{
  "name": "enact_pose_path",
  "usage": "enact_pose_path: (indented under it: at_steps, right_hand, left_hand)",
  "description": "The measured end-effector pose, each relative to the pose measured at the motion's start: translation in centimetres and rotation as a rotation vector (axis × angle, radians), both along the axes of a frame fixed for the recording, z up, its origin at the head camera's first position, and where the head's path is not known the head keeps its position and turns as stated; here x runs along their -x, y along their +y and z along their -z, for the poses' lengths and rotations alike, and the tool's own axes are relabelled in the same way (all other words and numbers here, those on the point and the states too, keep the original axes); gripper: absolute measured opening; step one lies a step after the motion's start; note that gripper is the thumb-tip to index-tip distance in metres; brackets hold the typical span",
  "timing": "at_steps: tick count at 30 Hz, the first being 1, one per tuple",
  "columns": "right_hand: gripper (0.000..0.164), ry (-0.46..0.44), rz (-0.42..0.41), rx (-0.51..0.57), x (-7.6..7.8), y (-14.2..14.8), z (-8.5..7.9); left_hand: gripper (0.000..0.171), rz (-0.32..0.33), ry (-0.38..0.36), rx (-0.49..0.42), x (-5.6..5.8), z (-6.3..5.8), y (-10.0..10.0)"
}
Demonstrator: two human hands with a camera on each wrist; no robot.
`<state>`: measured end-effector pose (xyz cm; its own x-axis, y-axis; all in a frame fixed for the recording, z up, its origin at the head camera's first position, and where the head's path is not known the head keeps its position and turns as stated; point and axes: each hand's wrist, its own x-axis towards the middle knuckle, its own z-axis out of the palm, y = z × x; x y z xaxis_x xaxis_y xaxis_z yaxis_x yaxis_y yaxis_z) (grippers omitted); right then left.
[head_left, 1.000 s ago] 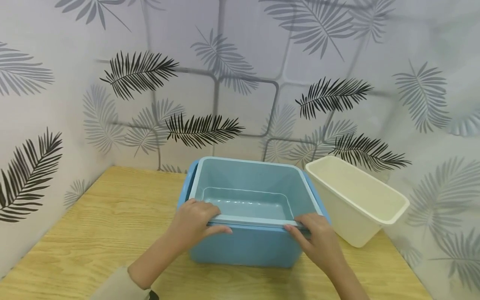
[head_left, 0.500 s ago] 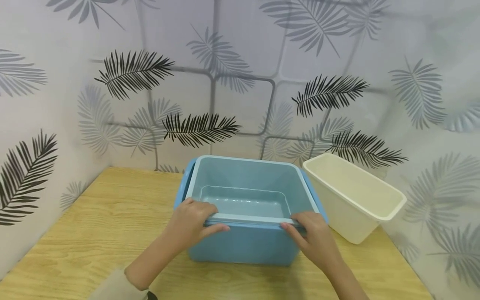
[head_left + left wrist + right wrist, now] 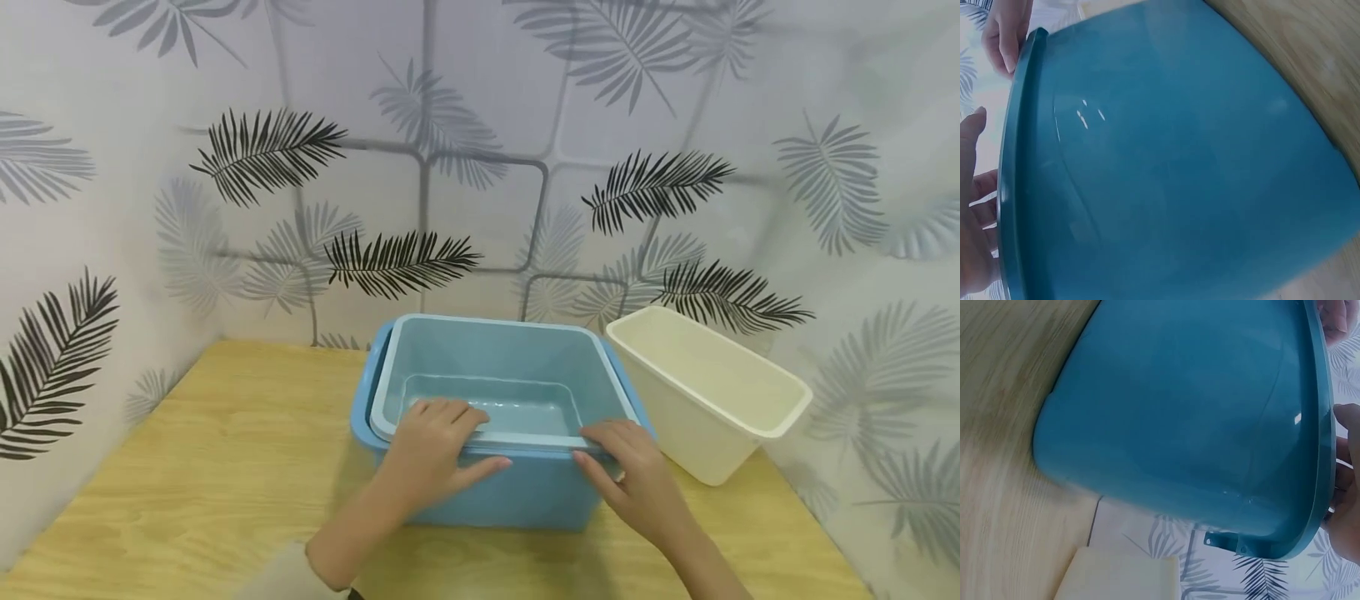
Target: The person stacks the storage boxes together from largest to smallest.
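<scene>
A pale blue plastic bin (image 3: 495, 350) is nested inside a slightly larger blue bin (image 3: 525, 500) on the wooden table. My left hand (image 3: 431, 450) lies over the front rim near the middle, fingers inside and thumb stretched out in front. In the left wrist view, that thumb stands apart from the rim of the blue bin (image 3: 1166, 150). Near the front right corner, my right hand (image 3: 633, 467) grips the rim, with fingers inside and thumb against the outside. The right wrist view shows the right thumb close at the rim and the fingers partly hidden behind it.
To the right of the nested bins, a cream bin (image 3: 712, 383) stands at an angle. Leaf-patterned wall covering (image 3: 480, 167) rises behind the wooden table (image 3: 187, 467).
My left hand has shifted right along the front rim, from the left corner toward the middle. The right hand keeps its place at the right end, and the bins look unmoved.
</scene>
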<state>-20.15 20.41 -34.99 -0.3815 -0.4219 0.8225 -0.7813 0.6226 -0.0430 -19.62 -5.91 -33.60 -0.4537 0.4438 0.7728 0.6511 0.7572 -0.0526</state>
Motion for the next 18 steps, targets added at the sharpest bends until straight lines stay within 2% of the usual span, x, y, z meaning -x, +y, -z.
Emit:
enact_pose_path:
  at_steps: [4,7,12,18]
  right_hand:
    - [0.035,0.03,0.007,0.014,0.0,0.8,0.0]
    - [0.044,0.017,0.027,0.032,-0.2,1.4,0.2]
    - [0.054,-0.027,0.08,0.037,-0.6,2.8,0.6]
    - [0.061,-0.039,0.167,0.021,-0.9,4.6,1.2]
  left_hand:
    - [0.05,-0.014,0.036,0.022,0.0,0.0,1.9]
    - [0.054,-0.015,0.08,0.056,0.1,0.2,3.1]
    - [0.059,0.05,0.141,0.097,0.2,0.3,5.3]
    - [0.06,0.12,0.137,0.114,0.4,0.7,7.8]
